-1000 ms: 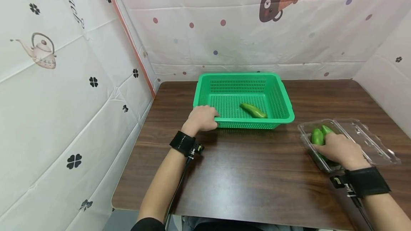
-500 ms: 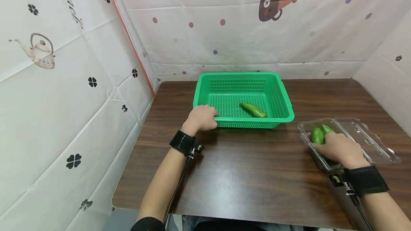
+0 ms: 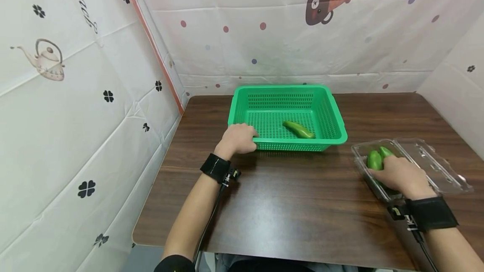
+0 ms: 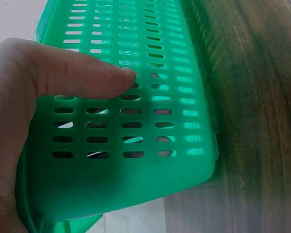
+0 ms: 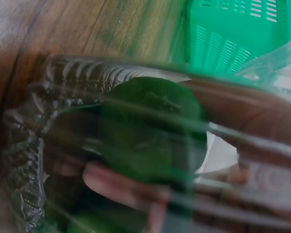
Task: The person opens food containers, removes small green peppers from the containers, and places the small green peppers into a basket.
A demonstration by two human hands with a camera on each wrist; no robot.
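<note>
Nearest, the right hand is curled inside the clear tray, and a pepper is gripped in its fingers. The pepper is judged light, firm and smooth-skinned, so slightly slippery; it is best taken round its thick middle, without squeezing. Farther off, the near left corner of the basket is held by the left hand, thumb pressed on the slotted wall. Another pepper is seen lying in the basket.

Makeshift recording booth, printed cloth walls (bear, teapot pics), wood table
</note>
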